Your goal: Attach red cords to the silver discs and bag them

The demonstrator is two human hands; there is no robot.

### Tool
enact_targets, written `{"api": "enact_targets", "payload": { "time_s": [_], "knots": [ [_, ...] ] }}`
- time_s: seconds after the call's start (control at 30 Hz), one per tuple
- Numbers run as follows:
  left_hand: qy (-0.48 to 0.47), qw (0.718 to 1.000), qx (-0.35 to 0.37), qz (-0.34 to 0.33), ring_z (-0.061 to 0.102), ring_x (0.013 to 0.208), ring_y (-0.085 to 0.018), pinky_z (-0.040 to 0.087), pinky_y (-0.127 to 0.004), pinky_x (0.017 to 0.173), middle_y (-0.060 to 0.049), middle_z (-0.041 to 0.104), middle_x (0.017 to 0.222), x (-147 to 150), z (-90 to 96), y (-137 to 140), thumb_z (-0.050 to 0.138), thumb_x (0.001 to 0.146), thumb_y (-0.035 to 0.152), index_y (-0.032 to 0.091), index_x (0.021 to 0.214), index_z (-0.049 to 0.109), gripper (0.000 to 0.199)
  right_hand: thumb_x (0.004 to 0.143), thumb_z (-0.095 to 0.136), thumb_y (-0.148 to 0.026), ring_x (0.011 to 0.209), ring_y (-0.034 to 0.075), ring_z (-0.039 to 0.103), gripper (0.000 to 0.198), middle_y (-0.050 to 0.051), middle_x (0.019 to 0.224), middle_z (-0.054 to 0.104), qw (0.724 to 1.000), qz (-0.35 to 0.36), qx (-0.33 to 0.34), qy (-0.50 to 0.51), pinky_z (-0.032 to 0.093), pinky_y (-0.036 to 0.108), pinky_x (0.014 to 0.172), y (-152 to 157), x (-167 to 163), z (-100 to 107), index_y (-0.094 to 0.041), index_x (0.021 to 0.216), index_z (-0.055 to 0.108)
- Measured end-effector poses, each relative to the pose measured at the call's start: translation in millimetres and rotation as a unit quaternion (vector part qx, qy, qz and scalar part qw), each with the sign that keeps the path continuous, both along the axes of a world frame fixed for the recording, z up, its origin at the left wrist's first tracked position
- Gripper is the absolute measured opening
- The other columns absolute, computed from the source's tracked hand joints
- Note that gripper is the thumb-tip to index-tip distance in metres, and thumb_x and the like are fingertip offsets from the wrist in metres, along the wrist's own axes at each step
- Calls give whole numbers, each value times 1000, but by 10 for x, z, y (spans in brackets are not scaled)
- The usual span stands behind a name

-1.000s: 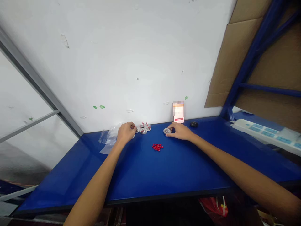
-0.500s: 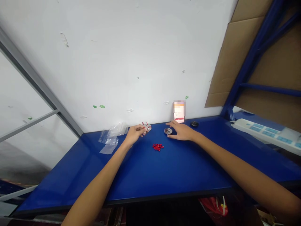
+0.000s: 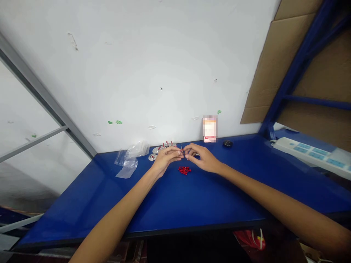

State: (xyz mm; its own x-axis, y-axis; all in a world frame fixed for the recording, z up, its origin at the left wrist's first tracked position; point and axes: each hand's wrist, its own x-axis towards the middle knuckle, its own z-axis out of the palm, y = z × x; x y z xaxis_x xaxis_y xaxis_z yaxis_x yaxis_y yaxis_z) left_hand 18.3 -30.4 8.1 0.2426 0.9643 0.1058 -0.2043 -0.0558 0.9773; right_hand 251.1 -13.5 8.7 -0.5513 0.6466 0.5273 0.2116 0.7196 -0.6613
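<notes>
Pinching a disc (image 3: pixel 181 148) edge-on, the left hand (image 3: pixel 165 159) faces the right hand (image 3: pixel 204 157), whose grip on it cannot be determined. The disc sits between them; red loops (image 3: pixel 184 170) lie on the table (image 3: pixel 197 201) nearby.

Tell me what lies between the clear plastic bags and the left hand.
Silver discs, some with red loops, lie between the clear plastic bags and the left hand, which partly hides the group, in the head view.
</notes>
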Motion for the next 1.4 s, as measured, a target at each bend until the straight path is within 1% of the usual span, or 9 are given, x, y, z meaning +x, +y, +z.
{"api": "enact_targets", "payload": {
  "time_s": [0.2, 0.4, 0.5, 0.63, 0.77, 0.9, 1.1, 1.27, 1.4],
  "knots": [
    [61, 998, 14, 5, 79, 90, -22, 63, -34, 87, -10, 81, 93, 0, -15, 0, 95, 76, 40, 14, 96, 82, 35, 104, 61, -29, 79, 17, 75, 22, 5, 107, 77, 999, -19, 18, -19, 61, 33, 75, 49, 45, -7, -25, 125, 66],
    [62, 998, -10, 3, 80, 89, -22, 64, -33, 84, -12, 82, 96, 28, -60, -16, 97, 74, 42, 13, 102, 78, 44, 106, 60, -27, 85, 17, 73, 16, 4, 106, 76, 985, -39, 157, -61, 56, 30, 78, 66, 83, -42, -27, 118, 72],
    [64, 997, -23, -23, 81, 89, -24, 66, -34, 84, -13, 81, 97, 44, -21, -49, 94, 77, 47, 15, 111, 74, 51, 104, 61, -24, 87, 17, 72, 13, 3, 102, 76, 978, -49, 187, -76, 54, 29, 76, 34, 73, -32, -26, 112, 71],
    [101, 994, -19, -43, 81, 94, -25, 67, -35, 84, -16, 80, 106, 72, 33, -88, 85, 86, 56, 15, 108, 74, 48, 99, 63, -25, 88, 18, 72, 10, 3, 102, 76, 980, -64, 169, -87, 55, 30, 78, -10, 48, -13, -26, 108, 68],
    [123, 992, -21, -35, 81, 85, -24, 67, -34, 80, -15, 80, 100, 74, 43, -74, 87, 84, 53, 14, 102, 76, 44, 95, 65, -25, 88, 19, 73, 11, 3, 102, 77, 985, -60, 138, -85, 58, 32, 80, -10, 46, -20, -26, 105, 67],
    [108, 994, -32, 5, 80, 78, -22, 67, -34, 77, -12, 79, 89, 38, 65, -40, 86, 84, 42, 13, 92, 75, 32, 93, 65, -24, 89, 19, 74, 12, 3, 103, 78, 993, -37, 97, -47, 60, 35, 85, -5, 26, -39, -26, 104, 68],
    [124, 988, -60, 72, 78, 73, -22, 66, -32, 72, -13, 78, 78, -53, 119, 23, 84, 84, 35, 11, 84, 75, 25, 99, 64, -30, 77, 18, 67, 9, 5, 99, 70, 995, -25, 74, 70, 58, 34, 73, -81, -54, -25, -25, 105, 67],
    [122, 982, -33, 138, 77, 70, -21, 66, -32, 72, -11, 77, 75, -113, 65, 111, 84, 85, 37, 11, 85, 73, 28, 98, 69, -31, 70, 14, 59, 8, 2, 94, 67, 993, 36, 81, -74, 52, 31, 71, -59, -7, -4, -25, 103, 72],
    [111, 983, -22, 143, 79, 75, -23, 66, -34, 75, -12, 78, 77, -130, 21, 129, 82, 86, 36, 11, 88, 74, 26, 98, 70, -33, 78, 15, 60, 11, 4, 109, 65, 986, 46, 63, -146, 51, 30, 71, -14, 51, -24, -26, 105, 75]
  ]
}}
